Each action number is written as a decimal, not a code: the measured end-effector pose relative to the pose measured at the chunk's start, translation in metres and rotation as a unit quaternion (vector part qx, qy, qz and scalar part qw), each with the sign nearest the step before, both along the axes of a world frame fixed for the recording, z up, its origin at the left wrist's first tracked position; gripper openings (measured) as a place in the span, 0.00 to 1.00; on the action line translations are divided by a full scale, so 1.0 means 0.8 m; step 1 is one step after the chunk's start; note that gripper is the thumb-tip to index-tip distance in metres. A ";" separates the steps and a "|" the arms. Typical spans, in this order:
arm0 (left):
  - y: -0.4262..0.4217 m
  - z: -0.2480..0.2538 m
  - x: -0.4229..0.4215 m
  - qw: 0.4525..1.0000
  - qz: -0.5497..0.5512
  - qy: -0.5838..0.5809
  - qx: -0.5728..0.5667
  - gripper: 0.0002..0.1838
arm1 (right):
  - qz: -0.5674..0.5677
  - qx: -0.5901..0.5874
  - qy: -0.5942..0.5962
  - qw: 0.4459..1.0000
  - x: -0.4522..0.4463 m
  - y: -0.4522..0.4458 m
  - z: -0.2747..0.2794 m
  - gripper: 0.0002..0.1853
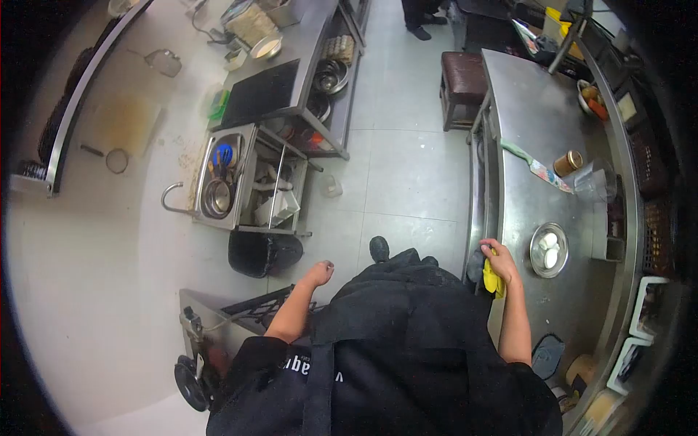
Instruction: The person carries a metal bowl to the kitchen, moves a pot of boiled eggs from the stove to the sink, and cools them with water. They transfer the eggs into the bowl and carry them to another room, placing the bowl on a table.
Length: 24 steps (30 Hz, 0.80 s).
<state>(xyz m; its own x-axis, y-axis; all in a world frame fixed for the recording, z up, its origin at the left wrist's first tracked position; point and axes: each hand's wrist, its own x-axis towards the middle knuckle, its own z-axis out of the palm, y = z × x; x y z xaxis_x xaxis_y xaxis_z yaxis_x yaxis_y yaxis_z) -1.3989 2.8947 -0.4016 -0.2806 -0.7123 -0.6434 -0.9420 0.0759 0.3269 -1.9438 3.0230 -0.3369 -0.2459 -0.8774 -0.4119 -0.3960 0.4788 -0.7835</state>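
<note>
My left hand (320, 273) hangs at my side with its fingers curled in, and nothing shows in it. At the edge of the steel worktable (520, 218), my right hand (499, 261) is bent around a bright yellow cloth (492, 280), which is partly hidden under the palm. A dull grey cloth-like piece (475, 266) hangs beside it. To the right of this hand stands a metal bowl (535, 267) holding several smooth white rounded pieces. Farther up the table lie a knife (536, 168) with a pale green handle and patterned blade, a brown jar (568, 163) and a clear plastic container (596, 182).
On the left are a small sink (211, 216) with pans in it and a steel counter (287, 47). A black bin (265, 253) stands below the sink. A brown stool (463, 76) is beyond the worktable. Another person's legs (419, 14) show at the top.
</note>
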 end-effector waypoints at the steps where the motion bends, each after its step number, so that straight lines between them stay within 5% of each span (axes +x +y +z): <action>1: -0.004 0.004 -0.005 1.000 0.003 -0.001 0.004 0.16 | 0.010 0.035 -0.013 0.999 -0.001 0.002 0.004 0.14; 11: -0.025 0.012 -0.027 0.999 -0.050 -0.018 0.008 0.17 | -0.092 0.007 0.020 0.996 -0.008 0.027 0.003 0.25; 24: -0.055 0.020 -0.060 0.990 -0.130 -0.038 0.026 0.18 | -0.184 -0.043 -0.051 0.981 -0.021 0.062 -0.024 0.19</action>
<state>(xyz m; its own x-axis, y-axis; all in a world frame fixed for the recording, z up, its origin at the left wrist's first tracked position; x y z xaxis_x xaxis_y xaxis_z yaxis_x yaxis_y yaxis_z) -1.4471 2.8504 -0.3859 -0.4005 -0.5872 -0.7034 -0.9145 0.3044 0.2665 -1.9606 3.0724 -0.3563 -0.5141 -0.7694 -0.3792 -0.1254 0.5048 -0.8541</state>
